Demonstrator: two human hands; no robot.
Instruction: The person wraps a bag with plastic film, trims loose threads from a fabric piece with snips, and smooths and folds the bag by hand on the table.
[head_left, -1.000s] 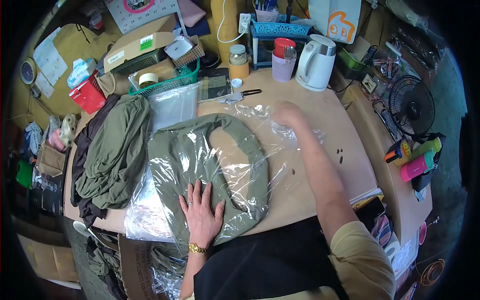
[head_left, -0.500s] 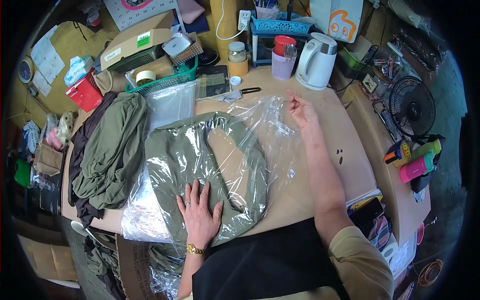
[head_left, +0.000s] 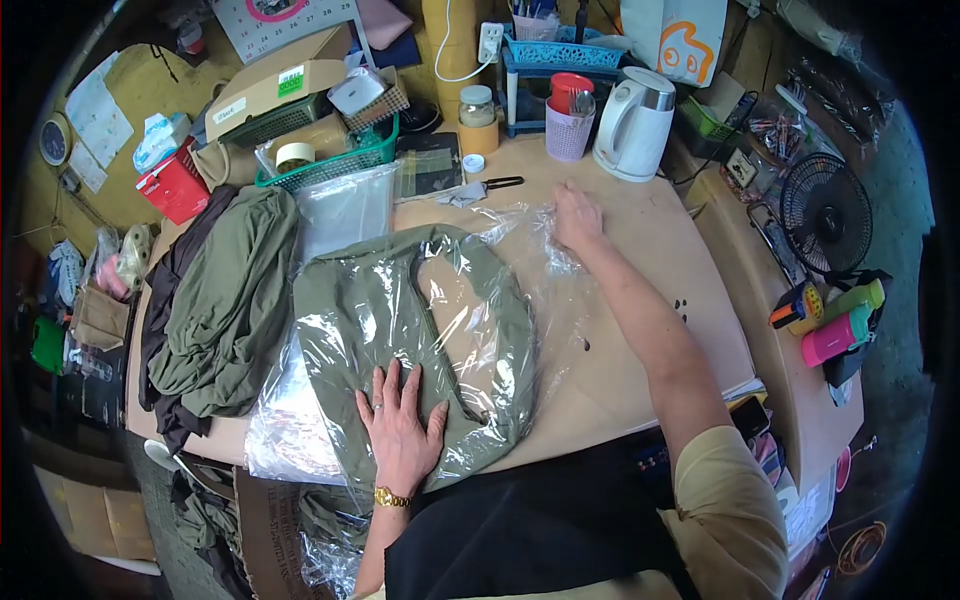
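A folded olive-green garment (head_left: 365, 290) lies inside a clear plastic bag (head_left: 545, 285) on the table. My left hand (head_left: 405, 430) rests flat on the bag's lower part, fingers spread, pressing over the garment. At the bag's loose upper-right end, my right hand (head_left: 578, 218) is closed on the gathered plastic; its fingertips are partly hidden. Brown tabletop shows through an oval gap in the folded garment. Left of the bag lies a heap of olive-green cloth (head_left: 235, 300), and flat clear plastic bags (head_left: 345, 205) are partly under the bagged garment.
A white electric kettle (head_left: 635, 125), a lilac basket (head_left: 569, 135) and a jar (head_left: 477, 110) stand along the back. Small scissors or a clip-like black-handled tool (head_left: 490, 186) lies nearby. A green basket (head_left: 330, 165) sits back left; a black fan (head_left: 825, 212) stands right.
My right hand has moved left and closed on the bag's loose end, drawing that plastic slightly inward. My left hand stays in place.
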